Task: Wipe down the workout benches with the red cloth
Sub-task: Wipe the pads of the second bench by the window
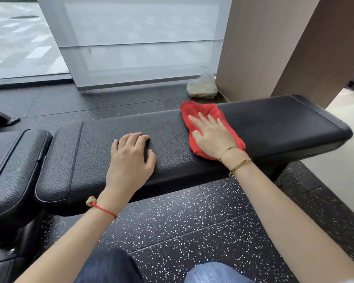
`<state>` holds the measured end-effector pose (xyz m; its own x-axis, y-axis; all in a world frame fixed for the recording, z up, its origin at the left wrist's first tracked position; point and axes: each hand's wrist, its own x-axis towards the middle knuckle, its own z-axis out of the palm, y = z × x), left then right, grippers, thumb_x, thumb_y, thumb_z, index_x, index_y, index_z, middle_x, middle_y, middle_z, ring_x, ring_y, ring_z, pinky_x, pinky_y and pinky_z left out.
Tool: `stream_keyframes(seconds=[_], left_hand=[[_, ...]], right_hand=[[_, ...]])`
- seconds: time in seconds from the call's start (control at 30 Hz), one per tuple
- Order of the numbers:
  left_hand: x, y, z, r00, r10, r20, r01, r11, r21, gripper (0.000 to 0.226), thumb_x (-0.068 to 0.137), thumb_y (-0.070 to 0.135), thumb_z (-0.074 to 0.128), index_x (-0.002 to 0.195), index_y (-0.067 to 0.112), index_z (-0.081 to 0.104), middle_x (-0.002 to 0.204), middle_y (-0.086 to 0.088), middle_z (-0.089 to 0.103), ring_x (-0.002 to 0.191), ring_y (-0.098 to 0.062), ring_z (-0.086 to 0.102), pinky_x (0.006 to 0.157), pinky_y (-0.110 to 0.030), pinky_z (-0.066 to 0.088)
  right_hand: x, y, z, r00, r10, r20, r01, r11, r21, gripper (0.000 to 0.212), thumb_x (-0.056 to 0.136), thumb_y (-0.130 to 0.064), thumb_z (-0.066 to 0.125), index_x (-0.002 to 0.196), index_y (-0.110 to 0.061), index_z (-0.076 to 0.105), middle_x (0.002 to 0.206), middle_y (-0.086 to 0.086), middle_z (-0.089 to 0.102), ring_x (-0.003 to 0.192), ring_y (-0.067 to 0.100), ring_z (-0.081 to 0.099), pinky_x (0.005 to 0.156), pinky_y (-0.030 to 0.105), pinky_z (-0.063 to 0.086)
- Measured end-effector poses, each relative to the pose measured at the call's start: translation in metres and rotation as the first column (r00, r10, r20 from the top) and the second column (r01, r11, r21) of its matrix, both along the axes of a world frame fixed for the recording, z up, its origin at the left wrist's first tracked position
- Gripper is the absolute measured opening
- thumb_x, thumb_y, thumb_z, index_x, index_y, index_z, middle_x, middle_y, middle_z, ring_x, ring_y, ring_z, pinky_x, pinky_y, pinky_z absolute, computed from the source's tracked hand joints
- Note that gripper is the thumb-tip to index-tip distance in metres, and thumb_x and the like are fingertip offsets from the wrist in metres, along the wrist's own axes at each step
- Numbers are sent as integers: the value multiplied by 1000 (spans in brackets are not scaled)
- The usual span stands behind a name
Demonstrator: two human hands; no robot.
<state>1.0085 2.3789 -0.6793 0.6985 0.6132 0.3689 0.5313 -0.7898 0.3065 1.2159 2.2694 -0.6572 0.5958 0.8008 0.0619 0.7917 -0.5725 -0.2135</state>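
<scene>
A long black padded workout bench [274, 123] runs across the middle of the view, with a shorter seat pad [14, 160] at its left end. The red cloth [200, 111] lies crumpled on the bench's right half. My right hand [213, 133] lies flat on the cloth with fingers straight and spread, pressing it to the pad. My left hand [131, 158] rests on the bench's middle, fingers loosely curled, holding nothing.
Black speckled rubber floor [192, 231] lies in front of the bench, with my knees at the bottom edge. A clear plastic bag [202, 86] sits on the floor behind the bench by a brown pillar [253, 48]. A glass wall is beyond.
</scene>
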Motion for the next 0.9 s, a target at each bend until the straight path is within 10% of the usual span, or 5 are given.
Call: stream_keyframes(seconds=[0.3, 0.57, 0.9], left_hand=[[-12, 8, 0, 995, -27, 91, 29, 999, -25, 26, 88, 17, 60, 113, 10, 66, 122, -7, 64, 123, -29, 52, 106, -43, 42], [-66, 48, 4, 997, 24, 74, -26, 999, 26, 29, 89, 14, 60, 117, 10, 65, 119, -5, 66, 117, -27, 56, 99, -42, 46], [-88, 66, -1, 991, 85, 99, -83, 996, -24, 36, 87, 26, 48, 113, 11, 67, 121, -6, 66, 119, -28, 55, 105, -44, 43]], right_hand=[[-55, 12, -3, 972, 233, -1, -233, 972, 40, 55, 96, -34, 36, 150, -40, 23, 161, -5, 18, 149, 19, 12, 122, 38, 4], [-10, 55, 2, 996, -88, -13, 87, 996, -36, 54, 98, -35, 27, 152, -32, 19, 162, 3, 12, 149, 27, 12, 122, 44, 2], [-125, 92, -1, 916, 400, 10, -400, 916, -5, 56, 97, -35, 33, 151, -37, 18, 162, -2, 13, 150, 22, 9, 122, 40, 1]])
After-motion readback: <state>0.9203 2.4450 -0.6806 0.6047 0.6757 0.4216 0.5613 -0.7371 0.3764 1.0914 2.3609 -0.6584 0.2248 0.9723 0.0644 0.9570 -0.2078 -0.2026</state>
